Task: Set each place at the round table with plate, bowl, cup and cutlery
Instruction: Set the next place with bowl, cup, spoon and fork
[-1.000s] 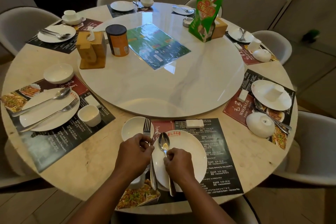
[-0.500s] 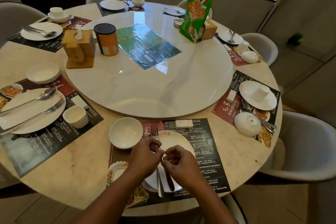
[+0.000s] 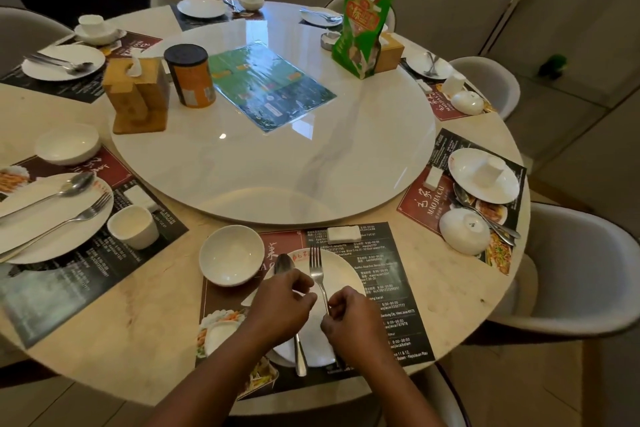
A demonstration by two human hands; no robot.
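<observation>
At the near place a white plate (image 3: 341, 274) lies on a dark placemat (image 3: 398, 288), with a white bowl (image 3: 231, 255) at its upper left. Across the plate lie a spoon (image 3: 284, 263) on the left and a fork (image 3: 316, 263) on the right. My left hand (image 3: 280, 308) grips the spoon's handle. My right hand (image 3: 349, 319) pinches the fork's handle. A white shape (image 3: 221, 333) by my left forearm may be the cup; I cannot tell. A wrapped white napkin (image 3: 344, 234) sits at the mat's far edge.
The marble turntable (image 3: 277, 177) carries a wooden tissue holder (image 3: 138, 94), an orange can (image 3: 189, 76) and a green carton (image 3: 362, 28). The left place has a plate with cutlery (image 3: 52, 215), a cup (image 3: 133, 225) and a bowl (image 3: 67, 144). At the right place the bowl (image 3: 464, 230) lies overturned.
The fork and spoon have swapped sides on the near plate: the spoon now lies left, the fork right. My hands drew together over the plate and then parted.
</observation>
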